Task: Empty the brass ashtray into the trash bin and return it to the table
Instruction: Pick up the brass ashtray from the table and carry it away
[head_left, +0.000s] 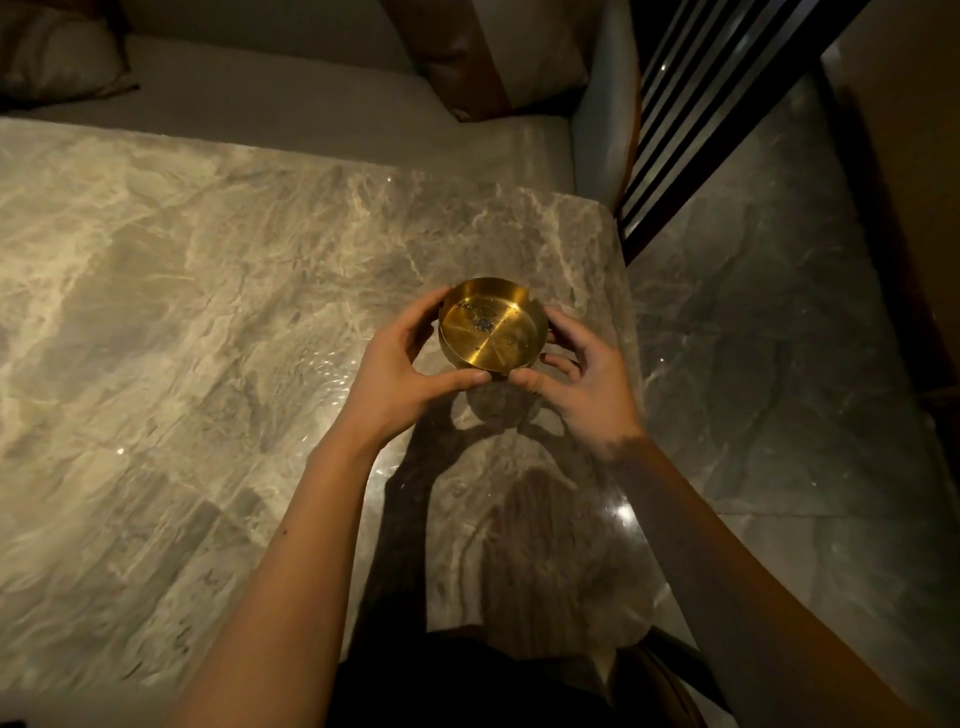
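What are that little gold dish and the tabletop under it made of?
The ashtray looks like polished brass: yellow metal, thin rim, bright reflections. The table seems to be glossy grey-beige marble, veined and mirror-shiny, though it might be imitation stone.

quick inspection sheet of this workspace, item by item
surface: marble table, glossy, with hand shadows
job's things: brass ashtray upright, held above the table near its right edge; dark ash specks inside; trash bin not seen
clutter: nothing seen
grippers: left hand and right hand cup the ashtray from opposite sides
cables: nothing seen
surroundings: grey sofa with cushions behind the table; dark slatted panel upper right; marble floor to the right
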